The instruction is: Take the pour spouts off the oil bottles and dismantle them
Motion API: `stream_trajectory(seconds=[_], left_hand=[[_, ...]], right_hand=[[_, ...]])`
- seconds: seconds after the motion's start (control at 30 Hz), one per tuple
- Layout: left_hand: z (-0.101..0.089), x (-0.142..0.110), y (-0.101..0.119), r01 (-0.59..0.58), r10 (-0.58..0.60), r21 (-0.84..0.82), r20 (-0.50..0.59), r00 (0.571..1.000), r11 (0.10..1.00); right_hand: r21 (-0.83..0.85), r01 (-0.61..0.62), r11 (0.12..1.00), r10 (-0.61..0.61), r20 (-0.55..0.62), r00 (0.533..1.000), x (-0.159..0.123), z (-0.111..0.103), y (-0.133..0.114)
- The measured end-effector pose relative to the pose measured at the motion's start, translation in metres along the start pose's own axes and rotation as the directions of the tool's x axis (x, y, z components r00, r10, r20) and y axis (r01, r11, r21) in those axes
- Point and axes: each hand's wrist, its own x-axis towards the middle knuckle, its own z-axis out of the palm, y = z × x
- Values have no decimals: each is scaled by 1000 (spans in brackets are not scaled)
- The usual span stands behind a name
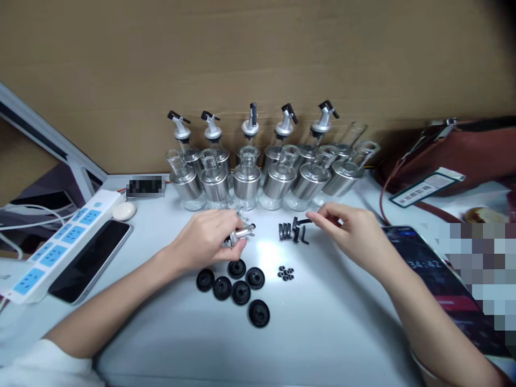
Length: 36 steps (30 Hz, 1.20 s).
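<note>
A silver pourer spout (pixel 244 231) is pinched in my left hand (pixel 207 236), just above the table. My right hand (pixel 350 234) has its thumb and fingers closed on one end of a small black lever (pixel 304 221), beside a little group of other black levers (pixel 284 231). Another silver part shows partly behind my left fingers. Below my left hand lie several round black stopper discs (pixel 241 293). Several tiny black sleeves (pixel 286 273) sit in a cluster to the right of the discs.
Behind my hands stand two rows of glass-and-steel bottles (pixel 246 184); several at the back carry pourers (pixel 284 126). At left are a power strip (pixel 60 250) and a dark phone (pixel 91 263). A tablet (pixel 439 274) and brown bag (pixel 455 156) lie right.
</note>
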Motion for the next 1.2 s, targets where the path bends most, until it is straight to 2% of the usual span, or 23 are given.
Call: stream_trajectory(seconds=[0.1, 0.27, 0.33, 0.5, 0.63, 0.8, 1.0, 1.1, 1.2], left_hand=[[0, 0, 0, 3, -3, -9, 17, 1000, 1000], [1, 0, 0, -18, 19, -16, 38, 999, 1000], [0, 0, 0, -26, 26, -16, 46, 999, 1000], [0, 0, 1, -26, 27, -15, 56, 998, 1000], [0, 1, 1, -30, 31, -21, 59, 998, 999], [0, 1, 1, -38, 39, -15, 74, 997, 999], [0, -1, 2, -38, 40, -19, 100, 994, 999], [0, -1, 2, -42, 44, -28, 99, 994, 999], [-1, 0, 1, -39, 42, -34, 93, 995, 999]], right_hand=[[-19, -59, 998, 61, 132, 989, 1, 7, 7], [-169, -31, 985, 60, 174, 983, -1, 15, 6], [-226, -27, 974, 63, 153, 986, -2, 14, 9], [-136, 51, 989, -40, 85, 996, -2, 17, 17], [-163, 125, 979, -121, 34, 992, 0, 28, 17], [-179, 154, 972, -143, 71, 987, 11, 39, 16], [-58, 167, 984, -161, 89, 983, 18, 48, 17], [-31, 137, 990, -135, 49, 990, 19, 44, 17], [-18, 113, 993, -113, 2, 994, 16, 29, 19]])
